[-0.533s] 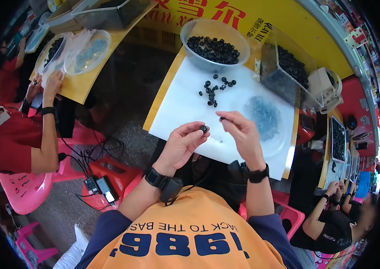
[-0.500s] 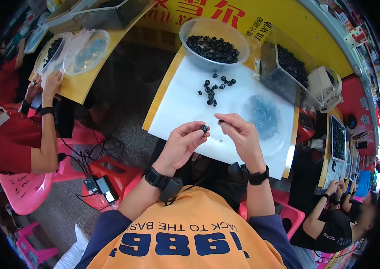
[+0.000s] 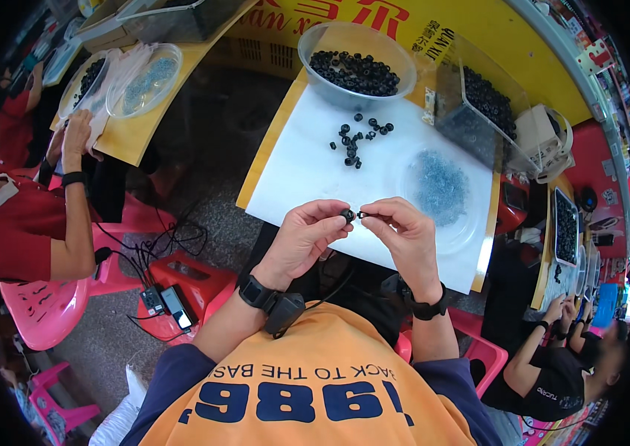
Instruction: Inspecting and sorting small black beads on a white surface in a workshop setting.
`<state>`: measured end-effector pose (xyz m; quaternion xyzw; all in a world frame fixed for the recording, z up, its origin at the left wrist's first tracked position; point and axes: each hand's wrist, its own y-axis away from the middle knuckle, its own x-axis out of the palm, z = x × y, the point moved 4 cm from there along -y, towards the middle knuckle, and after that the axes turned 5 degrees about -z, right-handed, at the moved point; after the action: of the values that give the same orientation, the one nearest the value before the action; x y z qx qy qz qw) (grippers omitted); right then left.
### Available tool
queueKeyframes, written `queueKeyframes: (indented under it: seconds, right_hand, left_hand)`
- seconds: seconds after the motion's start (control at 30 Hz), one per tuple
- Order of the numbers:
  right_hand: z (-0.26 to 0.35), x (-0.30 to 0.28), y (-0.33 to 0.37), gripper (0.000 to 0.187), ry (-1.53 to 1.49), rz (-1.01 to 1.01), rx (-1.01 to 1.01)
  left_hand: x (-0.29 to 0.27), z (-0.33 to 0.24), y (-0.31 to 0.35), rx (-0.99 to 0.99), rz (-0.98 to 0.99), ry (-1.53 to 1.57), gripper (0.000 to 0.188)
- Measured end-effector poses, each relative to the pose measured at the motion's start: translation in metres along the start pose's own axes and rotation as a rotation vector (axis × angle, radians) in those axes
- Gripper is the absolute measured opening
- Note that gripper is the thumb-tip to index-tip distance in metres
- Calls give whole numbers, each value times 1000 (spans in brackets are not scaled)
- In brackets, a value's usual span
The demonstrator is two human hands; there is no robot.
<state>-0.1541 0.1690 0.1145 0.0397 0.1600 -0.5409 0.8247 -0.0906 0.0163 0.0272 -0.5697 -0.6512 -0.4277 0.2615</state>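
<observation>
Between its thumb and fingers, my left hand [image 3: 311, 232] pinches a small black round part [image 3: 348, 215] with a hollow-looking end. My right hand [image 3: 408, 232] faces it, closed on a smaller black ring-like piece [image 3: 362, 215]; its exact kind is too small to tell. The two pieces are very near each other, above the front edge of a white mat [image 3: 285, 175]. Beyond my hands, several loose black round parts [image 3: 351, 141] lie scattered on the mat. Right of them, a clear shallow dish holds a heap of tiny bluish clear pieces [image 3: 440, 186].
A clear round bowl [image 3: 306, 70] of black parts stands at the table's far side, beside a clear rectangular bin [image 3: 458, 123] of more. People work at tables left and right. A red stool [image 3: 174, 290] with cables and a device stands at left.
My right hand has come down and left, bringing its small piece close to the part in my left hand. My left hand has shifted slightly right. The co-worker's hands at left have moved.
</observation>
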Motion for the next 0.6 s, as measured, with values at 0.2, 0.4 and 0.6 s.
queueKeyframes:
  seconds: [0.2,0.4,0.6]
  right_hand:
    - [17,2,2,18,195,-2,-117]
    - [16,6,4,14,252,-20,-192]
    - [4,13,10,13,202,-60,-234]
  left_hand:
    - [2,0,0,14,-2,-35,23]
    - [6,-7,3,72,-53,-198,24]
    - [3,-5,4,51,-75,-199,26]
